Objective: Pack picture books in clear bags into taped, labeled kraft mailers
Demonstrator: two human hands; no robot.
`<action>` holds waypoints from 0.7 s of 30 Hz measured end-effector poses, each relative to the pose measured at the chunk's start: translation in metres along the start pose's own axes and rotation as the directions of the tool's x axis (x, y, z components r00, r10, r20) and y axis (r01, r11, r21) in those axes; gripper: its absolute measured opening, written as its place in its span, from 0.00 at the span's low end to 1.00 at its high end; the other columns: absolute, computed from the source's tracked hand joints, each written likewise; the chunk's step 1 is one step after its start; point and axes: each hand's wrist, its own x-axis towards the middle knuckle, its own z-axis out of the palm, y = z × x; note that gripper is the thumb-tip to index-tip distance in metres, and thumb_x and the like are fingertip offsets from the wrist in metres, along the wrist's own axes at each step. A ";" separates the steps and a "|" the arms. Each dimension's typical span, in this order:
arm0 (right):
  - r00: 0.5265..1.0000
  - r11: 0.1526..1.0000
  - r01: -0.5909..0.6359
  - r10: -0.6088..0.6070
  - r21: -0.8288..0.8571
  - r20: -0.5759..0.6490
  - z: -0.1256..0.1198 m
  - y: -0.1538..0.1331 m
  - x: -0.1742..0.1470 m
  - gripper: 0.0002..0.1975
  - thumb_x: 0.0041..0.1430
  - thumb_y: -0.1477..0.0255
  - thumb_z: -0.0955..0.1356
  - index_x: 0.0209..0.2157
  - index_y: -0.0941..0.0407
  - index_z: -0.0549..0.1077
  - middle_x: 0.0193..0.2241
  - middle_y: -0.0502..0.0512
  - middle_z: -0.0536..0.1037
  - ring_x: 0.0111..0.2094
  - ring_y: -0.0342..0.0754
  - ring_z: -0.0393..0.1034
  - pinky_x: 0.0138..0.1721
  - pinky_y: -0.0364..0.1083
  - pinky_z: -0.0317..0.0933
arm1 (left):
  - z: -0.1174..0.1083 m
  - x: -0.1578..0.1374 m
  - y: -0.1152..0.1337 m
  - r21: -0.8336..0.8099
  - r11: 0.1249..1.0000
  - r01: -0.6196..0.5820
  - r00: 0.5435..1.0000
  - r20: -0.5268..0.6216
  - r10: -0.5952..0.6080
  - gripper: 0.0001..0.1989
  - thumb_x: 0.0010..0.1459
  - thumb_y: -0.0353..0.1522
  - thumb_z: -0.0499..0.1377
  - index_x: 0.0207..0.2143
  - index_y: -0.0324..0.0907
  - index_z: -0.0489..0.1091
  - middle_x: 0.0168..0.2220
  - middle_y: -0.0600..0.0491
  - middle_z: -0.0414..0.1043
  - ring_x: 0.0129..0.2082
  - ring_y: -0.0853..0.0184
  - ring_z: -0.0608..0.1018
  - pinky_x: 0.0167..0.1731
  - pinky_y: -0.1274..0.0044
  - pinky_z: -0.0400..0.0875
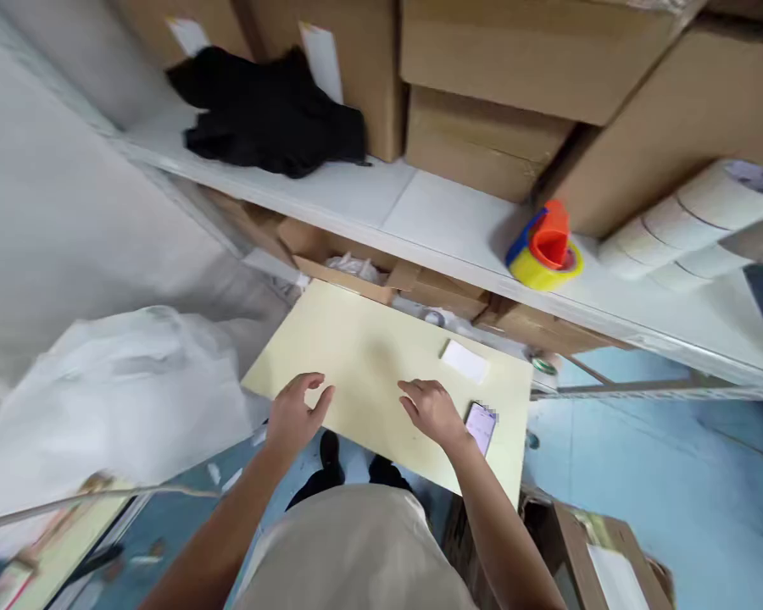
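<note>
Over the front left part of a pale yellow tabletop point(349, 339), my left hand point(297, 413) is held with thumb and fingers apart and nothing between them. My right hand point(433, 410) hovers above the middle of the same tabletop, its thumb apart from its curved fingers, also holding nothing. Just right of that hand lies a phone point(481, 426) with its screen lit, partly covered by my wrist. A small white stack that looks like cards or paper point(465, 361) lies farther back, near the rear edge.
Behind the table runs a white shelf point(438, 212) with cardboard boxes point(483, 127), black cloth point(273, 114), a tape dispenser point(550, 241) and white tape rolls point(687, 216). A big white bag point(127, 398) stands at left. An open carton point(585, 542) sits on the floor at right.
</note>
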 end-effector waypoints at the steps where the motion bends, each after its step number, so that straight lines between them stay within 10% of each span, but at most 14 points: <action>1: 1.000 1.000 0.002 -0.002 0.013 0.001 0.005 -0.010 0.001 0.16 0.64 0.73 0.60 0.50 0.58 0.71 0.42 0.58 0.79 0.42 0.51 0.74 0.47 0.50 0.64 | -0.009 -0.005 -0.006 0.009 1.000 0.028 0.999 -0.027 -0.028 0.16 0.58 0.44 0.53 0.38 0.42 0.68 0.36 0.48 0.76 0.36 0.61 0.79 0.37 0.72 0.73; 14: 0.958 0.962 0.250 -0.229 -0.109 0.175 0.102 -0.178 0.058 0.15 0.65 0.71 0.59 0.49 0.55 0.72 0.43 0.56 0.79 0.40 0.49 0.75 0.44 0.49 0.65 | -0.135 -0.135 -0.175 -0.009 0.881 0.472 0.869 -0.163 -0.467 0.15 0.58 0.41 0.53 0.44 0.43 0.66 0.33 0.51 0.77 0.33 0.63 0.79 0.33 0.73 0.70; 21: 0.808 0.835 0.548 -0.515 -0.048 0.286 0.168 -0.307 0.099 0.15 0.65 0.72 0.59 0.47 0.55 0.73 0.42 0.56 0.79 0.40 0.50 0.74 0.43 0.49 0.65 | -0.183 -0.216 -0.266 -0.088 0.806 0.586 0.750 -0.318 -0.580 0.13 0.58 0.38 0.54 0.42 0.40 0.68 0.39 0.45 0.75 0.36 0.60 0.78 0.37 0.70 0.71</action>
